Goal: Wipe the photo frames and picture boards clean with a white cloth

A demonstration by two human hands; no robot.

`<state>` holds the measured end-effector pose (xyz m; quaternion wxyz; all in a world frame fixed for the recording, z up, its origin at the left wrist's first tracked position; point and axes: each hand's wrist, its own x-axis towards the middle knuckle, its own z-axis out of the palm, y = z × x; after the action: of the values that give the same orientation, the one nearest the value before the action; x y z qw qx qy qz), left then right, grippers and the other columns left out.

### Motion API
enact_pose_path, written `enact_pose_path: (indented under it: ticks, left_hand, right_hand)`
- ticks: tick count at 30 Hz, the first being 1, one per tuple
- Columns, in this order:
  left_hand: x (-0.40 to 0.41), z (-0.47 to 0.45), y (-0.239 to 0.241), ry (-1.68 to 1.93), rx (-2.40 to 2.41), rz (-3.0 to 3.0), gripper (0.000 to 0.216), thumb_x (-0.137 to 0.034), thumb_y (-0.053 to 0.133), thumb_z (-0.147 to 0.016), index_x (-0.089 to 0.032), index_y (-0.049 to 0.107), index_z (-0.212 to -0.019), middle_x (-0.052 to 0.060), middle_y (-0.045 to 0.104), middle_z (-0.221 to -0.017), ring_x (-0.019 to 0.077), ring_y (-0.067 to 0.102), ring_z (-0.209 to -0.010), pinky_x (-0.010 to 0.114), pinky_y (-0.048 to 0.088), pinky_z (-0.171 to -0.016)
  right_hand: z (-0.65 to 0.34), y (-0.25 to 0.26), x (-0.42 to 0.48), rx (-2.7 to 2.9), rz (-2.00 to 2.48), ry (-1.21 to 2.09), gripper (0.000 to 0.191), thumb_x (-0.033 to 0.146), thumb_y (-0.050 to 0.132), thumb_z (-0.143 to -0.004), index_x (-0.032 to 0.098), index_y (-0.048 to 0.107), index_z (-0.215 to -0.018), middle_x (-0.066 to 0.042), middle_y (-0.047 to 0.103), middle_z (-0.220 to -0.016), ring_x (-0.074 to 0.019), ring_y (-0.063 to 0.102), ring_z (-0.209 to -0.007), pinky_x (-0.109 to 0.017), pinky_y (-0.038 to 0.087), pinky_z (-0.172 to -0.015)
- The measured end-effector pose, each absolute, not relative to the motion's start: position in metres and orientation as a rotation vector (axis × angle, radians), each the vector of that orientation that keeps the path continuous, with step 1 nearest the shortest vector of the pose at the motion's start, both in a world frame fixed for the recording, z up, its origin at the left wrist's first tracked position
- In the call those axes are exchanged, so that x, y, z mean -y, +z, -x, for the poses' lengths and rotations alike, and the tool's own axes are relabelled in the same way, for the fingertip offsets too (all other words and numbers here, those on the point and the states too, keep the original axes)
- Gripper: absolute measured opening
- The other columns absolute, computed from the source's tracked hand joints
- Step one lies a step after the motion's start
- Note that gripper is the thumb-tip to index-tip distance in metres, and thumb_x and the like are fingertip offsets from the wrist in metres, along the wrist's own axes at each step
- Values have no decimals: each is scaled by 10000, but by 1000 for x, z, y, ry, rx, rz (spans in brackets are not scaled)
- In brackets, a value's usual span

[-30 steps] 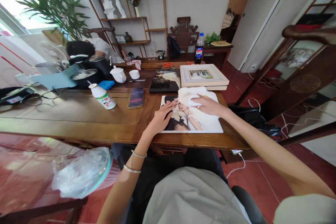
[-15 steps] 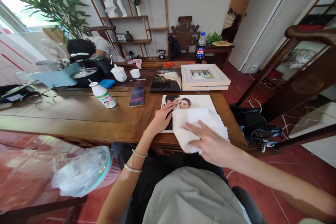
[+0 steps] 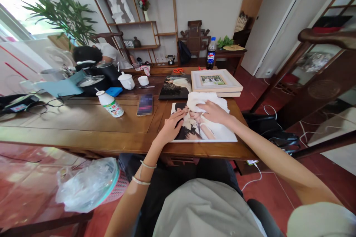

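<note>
A photo panel [image 3: 194, 133] showing a couple lies flat on the wooden table in front of me. My left hand [image 3: 172, 125] rests on its left side with fingers stretched out, holding nothing. Under my right hand [image 3: 213, 112] is a fluffy white cloth [image 3: 194, 98], bunched over the panel's far right part. The fingers of that hand press into the cloth and partly sink in its folds. The panel's upper right corner is hidden by cloth and hand. Just beyond lie a dark photo panel [image 3: 175, 88] and a stack of pale picture frames [image 3: 215, 81].
Left of the panel are a phone [image 3: 145, 104] and a white drink bottle [image 3: 110, 104]. A teapot [image 3: 126, 80], a white cup [image 3: 143, 80], orange scissors [image 3: 178, 70] and a cola bottle [image 3: 211, 53] stand farther back. Another person [image 3: 107, 52] bends behind black pots. A bag-lined basket [image 3: 118, 185] is below left.
My right hand has moved the white cloth away from me, from the panel's near right part to its far edge, uncovering the lower picture. My left hand has stayed in place.
</note>
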<state>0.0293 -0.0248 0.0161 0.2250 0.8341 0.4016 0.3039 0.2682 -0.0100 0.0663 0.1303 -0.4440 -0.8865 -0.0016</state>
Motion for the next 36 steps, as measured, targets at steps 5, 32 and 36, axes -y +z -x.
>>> enact_pose_path:
  ticks: [5,32,36]
  left_hand:
    - [25,-29,16,927,-1115,-2204,448,-314,336,-988,-214,460,-1407,84,466,-1469,229,355,-1407,442,262,-1163]
    - [22,-5,32,1185,-938,-521,283,-237,390,-975,-92,621,-1055,109,727,-894,172,690,-767,279,525,-743]
    - [27,4,41,1115,-857,-475,421,-305,268,-1005,-84,608,-1118,86,720,-779,221,688,-707,359,535,-736]
  right_hand:
    - [-248,66,18,2605,1232,-51,392,34,464,-774,134,660,-1098,-159,637,-1221,-307,550,-1175,-467,380,-969]
    - [-207,78,10,2567,1157,144,419,38,434,-793,105,628,-1158,-152,658,-1207,-283,614,-1082,-420,428,-939]
    - [-185,75,37,2739,829,183,415,40,475,-755,125,652,-1120,-161,626,-1269,-265,462,-1302,-493,301,-1076]
